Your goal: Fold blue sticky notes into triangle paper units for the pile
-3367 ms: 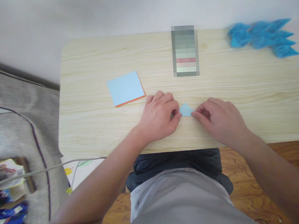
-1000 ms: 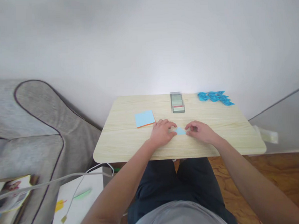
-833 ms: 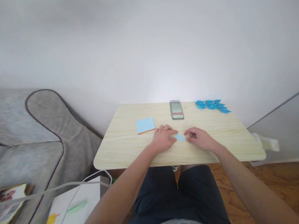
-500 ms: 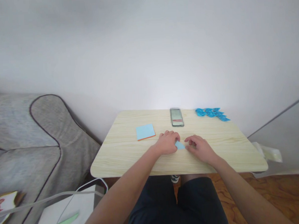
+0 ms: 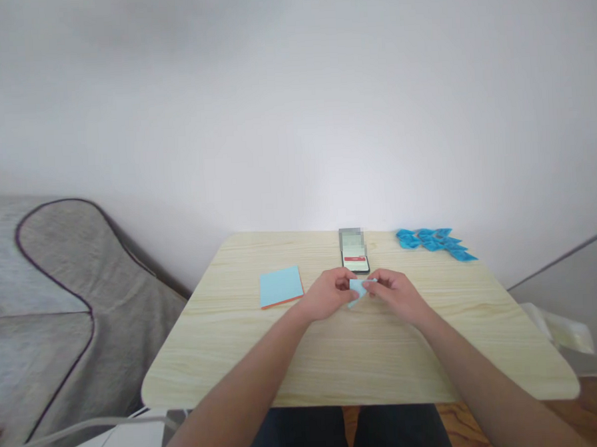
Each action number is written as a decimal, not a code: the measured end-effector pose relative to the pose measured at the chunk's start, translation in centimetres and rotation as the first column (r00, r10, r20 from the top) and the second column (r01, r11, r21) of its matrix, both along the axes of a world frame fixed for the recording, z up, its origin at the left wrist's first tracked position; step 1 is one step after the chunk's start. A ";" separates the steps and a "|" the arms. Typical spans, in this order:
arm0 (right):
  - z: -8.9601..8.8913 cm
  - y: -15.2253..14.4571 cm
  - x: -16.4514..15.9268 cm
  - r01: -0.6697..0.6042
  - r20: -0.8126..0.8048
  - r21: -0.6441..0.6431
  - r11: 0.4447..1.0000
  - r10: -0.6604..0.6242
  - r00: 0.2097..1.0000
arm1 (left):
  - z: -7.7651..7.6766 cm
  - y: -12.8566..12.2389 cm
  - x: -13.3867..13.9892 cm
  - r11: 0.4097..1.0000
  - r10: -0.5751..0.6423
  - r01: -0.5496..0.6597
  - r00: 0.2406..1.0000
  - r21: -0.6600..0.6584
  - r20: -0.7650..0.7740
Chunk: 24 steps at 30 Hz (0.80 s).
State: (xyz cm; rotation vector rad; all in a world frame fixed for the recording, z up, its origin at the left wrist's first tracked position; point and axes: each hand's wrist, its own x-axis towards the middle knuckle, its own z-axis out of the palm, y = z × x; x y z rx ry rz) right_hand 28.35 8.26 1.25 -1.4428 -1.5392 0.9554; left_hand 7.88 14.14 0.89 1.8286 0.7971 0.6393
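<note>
A small piece of light blue folded paper [image 5: 358, 287] is pinched between both hands above the middle of the table. My left hand [image 5: 331, 292] grips its left side, thumb in front and fingers curled behind. On the other side, my right hand [image 5: 393, 292] is closed on the upper right corner with thumb and fingertips. One point of the paper hangs down toward me. Left of my hands lies a stack of square paper [image 5: 281, 286], light blue on top with an orange edge below.
A phone [image 5: 354, 252] with a lit screen lies just beyond my hands. Several bright blue folded paper pieces [image 5: 434, 241] sit at the back right of the wooden table [image 5: 225, 347]. A grey sofa [image 5: 117, 300] stands at left, and a white wall [image 5: 293, 117] rises behind.
My right hand has come to the paper and taken hold of it. The paper, earlier low at the tabletop under my left hand, is now held up and tilted. The view has shifted.
</note>
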 end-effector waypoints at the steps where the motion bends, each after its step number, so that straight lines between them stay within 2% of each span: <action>1: 0.2 0.9 0.0 0.004 -0.048 -0.006 1.000 -0.004 0.999 | -0.1 0.4 0.1 0.999 0.017 -0.016 0.999 -0.031 0.044; 5: 0.6 3.7 -0.2 0.027 -0.217 -0.043 0.999 -0.035 0.976 | 0.4 1.4 0.3 0.991 0.089 -0.067 0.975 -0.112 0.203; 7: 0.6 4.4 -0.5 0.024 -0.293 -0.072 0.997 -0.044 0.955 | 0.7 1.5 0.2 0.974 0.109 -0.026 0.925 -0.226 0.363; 10: 0.2 4.4 -1.0 -0.002 -0.380 -0.117 0.993 -0.043 0.924 | 1.1 1.6 0.2 0.944 0.095 0.067 0.883 -0.323 0.460; 14: -0.5 3.7 -1.6 -0.047 -0.473 -0.184 0.982 -0.047 0.880 | 0.7 1.2 0.4 0.893 0.074 0.167 0.862 -0.417 0.502; 17: -0.9 3.4 -1.9 -0.062 -0.536 -0.208 0.976 -0.061 0.842 | 0.1 0.9 0.5 0.882 0.099 0.159 0.859 -0.444 0.502; 20: -1.0 3.3 -2.1 -0.045 -0.571 -0.173 0.984 -0.063 0.818 | -0.5 0.9 0.6 0.862 0.149 0.147 0.842 -0.486 0.519; 24: -0.9 3.1 -2.3 -0.084 -0.584 -0.086 0.993 0.018 0.812 | -0.3 1.0 0.6 0.823 0.198 0.171 0.807 -0.541 0.556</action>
